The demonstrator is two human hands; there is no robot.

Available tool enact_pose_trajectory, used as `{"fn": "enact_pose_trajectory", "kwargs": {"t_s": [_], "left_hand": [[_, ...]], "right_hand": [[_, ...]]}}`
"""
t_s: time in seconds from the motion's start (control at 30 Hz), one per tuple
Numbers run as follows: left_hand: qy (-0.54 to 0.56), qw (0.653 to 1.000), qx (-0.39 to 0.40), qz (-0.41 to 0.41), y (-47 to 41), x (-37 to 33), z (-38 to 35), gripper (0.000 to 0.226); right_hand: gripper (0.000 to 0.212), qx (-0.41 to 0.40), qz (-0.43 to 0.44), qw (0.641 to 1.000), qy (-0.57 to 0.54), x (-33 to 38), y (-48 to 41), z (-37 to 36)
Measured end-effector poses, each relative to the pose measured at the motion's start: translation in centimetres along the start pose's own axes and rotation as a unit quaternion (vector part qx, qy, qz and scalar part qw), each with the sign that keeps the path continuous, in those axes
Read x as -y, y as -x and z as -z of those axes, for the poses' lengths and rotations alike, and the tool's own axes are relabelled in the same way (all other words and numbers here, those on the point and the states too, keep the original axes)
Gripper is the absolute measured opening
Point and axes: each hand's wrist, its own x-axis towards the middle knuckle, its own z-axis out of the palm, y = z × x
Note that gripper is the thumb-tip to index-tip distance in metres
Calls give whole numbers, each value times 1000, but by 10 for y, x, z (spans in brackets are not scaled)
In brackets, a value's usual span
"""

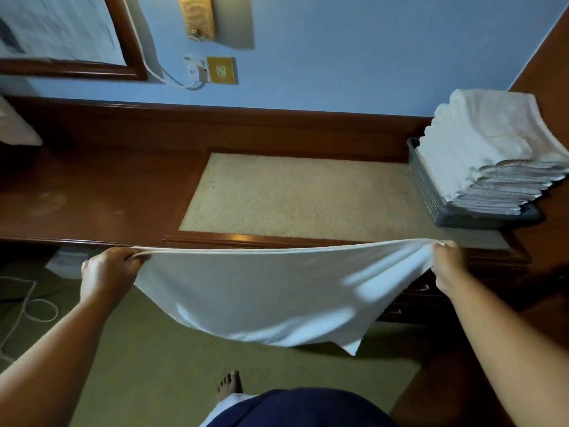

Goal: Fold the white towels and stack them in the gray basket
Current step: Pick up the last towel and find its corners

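A white towel [252, 291] hangs stretched between my two hands, in front of the wooden counter's front edge. My left hand [107, 269] grips its top left corner and my right hand [448, 263] grips its top right corner. The towel's lower part sags toward the floor, with one corner pointing down at the right. At the right end of the counter stands the gray basket [431, 192], holding a tall stack of several folded white towels [489, 152] that rises well above its rim.
The wooden counter [92, 192] has a beige inset panel [292, 195] in front of me. A blue wall with a socket and cable [197, 72] stands behind. A white cord [40, 309] lies on the green floor at left. My bare foot [229, 385] shows below.
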Motion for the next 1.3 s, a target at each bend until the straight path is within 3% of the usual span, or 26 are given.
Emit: {"fn": "enact_pose_trajectory", "kwargs": {"t_s": [0.13,0.3,0.43,0.6,0.73,1.03,1.13,1.23,1.3], "left_hand": [[45,999,2,27,-2,0,16,24],[72,996,11,45,7,14,22,24],[70,997,15,30,7,17,23,25],[65,998,1,25,-1,9,24,42],[54,998,23,13,-5,10,24,37],[7,999,18,-44,-49,-11,22,4],[43,998,-20,-36,-82,-36,20,7],[139,989,-43,30,-127,-62,14,25],[139,987,-75,24,-165,-78,10,27]], "right_hand": [[21,16,-92,994,-58,-26,2,-13],[17,71,16,994,78,-26,15,-9],[19,131,114,968,180,-16,30,1],[10,196,201,938,202,-9,36,17],[10,165,213,935,229,-10,23,21],[22,61,244,928,275,25,-29,2],[20,25,209,935,285,54,-50,-18],[19,-22,193,944,266,91,-77,-42],[23,-46,182,952,241,121,-98,-57]]}}
